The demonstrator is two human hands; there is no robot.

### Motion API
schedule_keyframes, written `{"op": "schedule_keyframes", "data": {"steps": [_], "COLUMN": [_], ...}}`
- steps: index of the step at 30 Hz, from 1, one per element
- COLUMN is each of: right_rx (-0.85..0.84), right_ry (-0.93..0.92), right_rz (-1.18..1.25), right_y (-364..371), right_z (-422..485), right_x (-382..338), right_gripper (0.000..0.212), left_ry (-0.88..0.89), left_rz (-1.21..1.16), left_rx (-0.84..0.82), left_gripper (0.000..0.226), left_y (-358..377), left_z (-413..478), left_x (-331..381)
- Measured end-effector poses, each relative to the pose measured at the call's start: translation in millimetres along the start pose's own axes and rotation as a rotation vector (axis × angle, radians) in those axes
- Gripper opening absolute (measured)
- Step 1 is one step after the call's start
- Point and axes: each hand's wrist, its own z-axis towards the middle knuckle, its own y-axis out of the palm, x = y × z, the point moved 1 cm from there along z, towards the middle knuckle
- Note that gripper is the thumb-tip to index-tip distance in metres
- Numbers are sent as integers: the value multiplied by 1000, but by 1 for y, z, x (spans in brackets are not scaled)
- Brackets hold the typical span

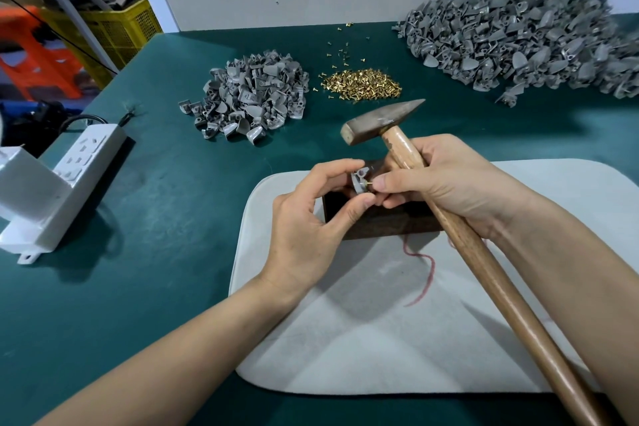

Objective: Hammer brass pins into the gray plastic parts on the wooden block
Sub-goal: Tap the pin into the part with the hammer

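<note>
My left hand pinches a small gray plastic part just above the dark wooden block. My right hand grips the wooden handle of the hammer close under its steel head. The thumb and forefinger of that same hand pinch a brass pin against the part's side. The hammer head points up and away to the left, above the block. Both hands hide much of the block's top.
The block sits on a white felt pad on the green table. Behind lie a small heap of gray parts, a pile of brass pins and a large heap of gray parts. A white power strip lies at left.
</note>
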Motion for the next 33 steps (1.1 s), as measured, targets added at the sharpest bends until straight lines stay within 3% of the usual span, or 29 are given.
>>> {"op": "schedule_keyframes", "data": {"steps": [2, 4, 7, 10, 17, 33], "right_rx": [1, -5, -8, -25, -15, -14], "right_ry": [-12, -16, -3, -8, -36, -53], "right_rz": [-5, -15, -43, -40, -5, -134], "right_y": [-1, -2, -2, 1, 3, 3], "right_z": [0, 0, 0, -1, -2, 0], "right_x": [0, 1, 2, 0, -1, -1], "right_gripper": [26, 8, 22, 11, 21, 17], "left_ry": [2, -8, -21, -16, -11, 55], "left_rz": [2, -19, -63, -68, 5, 63], "left_rx": [-10, -25, -35, -39, -54, -30], "left_gripper": [31, 30, 29, 30, 24, 16], "left_y": [0, 0, 0, 1, 2, 2], "left_z": [1, 1, 1, 1, 0, 2], "left_x": [0, -1, -1, -1, 1, -3]}}
